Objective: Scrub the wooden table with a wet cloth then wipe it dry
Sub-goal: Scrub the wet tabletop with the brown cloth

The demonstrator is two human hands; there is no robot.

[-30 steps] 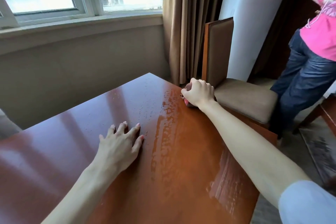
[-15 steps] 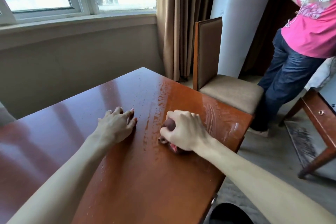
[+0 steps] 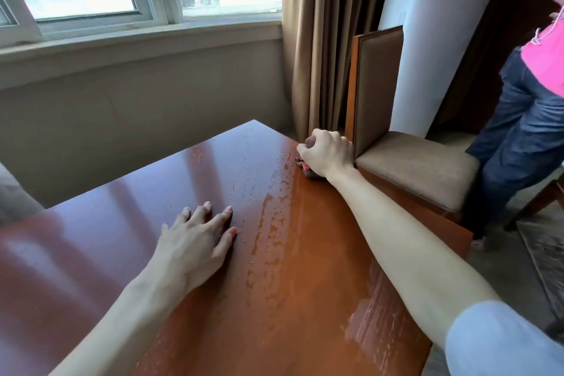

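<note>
Head view — right hand (image 3: 328, 156) grips cloth (image 3: 306, 168).

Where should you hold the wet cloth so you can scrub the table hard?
Grip it from above, around its bunched-up middle. The cloth is a soft wad lying on the wooden table, so only a fist pressing down gets a firm hold. The right hand is closed over it that way, with only its edges peeking out.

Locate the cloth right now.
Head view: the cloth is bunched under the right hand at the table's far right edge, beside the chair.
</note>
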